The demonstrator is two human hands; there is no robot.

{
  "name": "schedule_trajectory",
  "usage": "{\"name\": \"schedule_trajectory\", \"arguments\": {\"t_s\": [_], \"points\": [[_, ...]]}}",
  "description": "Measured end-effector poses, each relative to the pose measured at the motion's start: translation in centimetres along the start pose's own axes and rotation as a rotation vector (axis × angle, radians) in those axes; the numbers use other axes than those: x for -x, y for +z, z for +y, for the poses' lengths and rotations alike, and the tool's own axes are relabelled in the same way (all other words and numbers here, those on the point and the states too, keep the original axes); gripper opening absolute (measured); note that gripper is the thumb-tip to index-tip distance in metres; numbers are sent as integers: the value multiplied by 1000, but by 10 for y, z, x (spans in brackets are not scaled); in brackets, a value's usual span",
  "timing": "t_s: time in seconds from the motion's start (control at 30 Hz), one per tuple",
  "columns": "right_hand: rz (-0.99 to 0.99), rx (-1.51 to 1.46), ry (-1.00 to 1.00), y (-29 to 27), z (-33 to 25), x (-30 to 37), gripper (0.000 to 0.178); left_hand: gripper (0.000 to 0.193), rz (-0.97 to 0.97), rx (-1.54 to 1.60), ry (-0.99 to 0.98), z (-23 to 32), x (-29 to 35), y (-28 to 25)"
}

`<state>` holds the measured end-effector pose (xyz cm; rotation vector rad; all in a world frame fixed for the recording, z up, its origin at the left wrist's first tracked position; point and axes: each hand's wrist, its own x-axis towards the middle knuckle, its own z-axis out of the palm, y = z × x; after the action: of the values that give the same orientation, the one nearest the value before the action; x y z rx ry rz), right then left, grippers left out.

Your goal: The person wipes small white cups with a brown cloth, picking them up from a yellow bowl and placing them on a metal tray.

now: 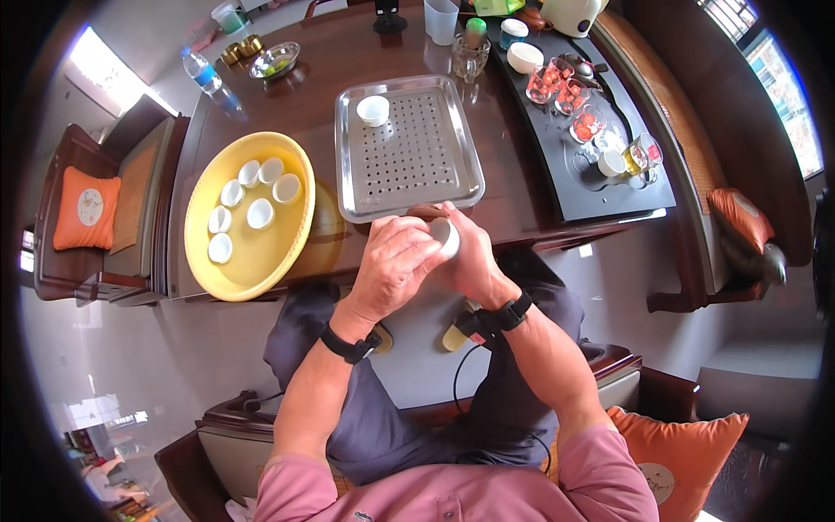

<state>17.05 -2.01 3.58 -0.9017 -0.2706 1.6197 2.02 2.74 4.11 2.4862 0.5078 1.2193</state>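
Note:
A small white teacup (447,237) is held between both hands, just off the near edge of the table. My right hand (474,255) wraps round its right side. On the other side, my left hand (391,259) is closed with its fingertips against the cup. Something brown (427,210) shows behind the fingers; it may be a cloth, but most of it is hidden. Beyond the hands lies a perforated metal tray (409,187) with one white teacup (373,110) on it. To the left, a yellow basin (290,235) holds several white teacups (260,213).
A black tea tray (600,202) on the right bears glasses with red patterns (587,124), a white bowl (524,58) and a kettle (571,13). A glass mug (470,59) stands near its left edge. Far left are a water bottle (201,71) and a metal dish (275,61).

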Motion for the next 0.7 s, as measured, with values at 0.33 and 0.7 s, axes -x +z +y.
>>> {"name": "schedule_trajectory", "arguments": {"t_s": [0.33, 0.7], "points": [[-130, -97, -241, -7, 17, -4, 40, 17, 150, -76, -232, -11, 3, 8], [-143, 123, -264, -10, 11, 4, 36, 20, -44, -98, -99, -17, 3, -2]]}}
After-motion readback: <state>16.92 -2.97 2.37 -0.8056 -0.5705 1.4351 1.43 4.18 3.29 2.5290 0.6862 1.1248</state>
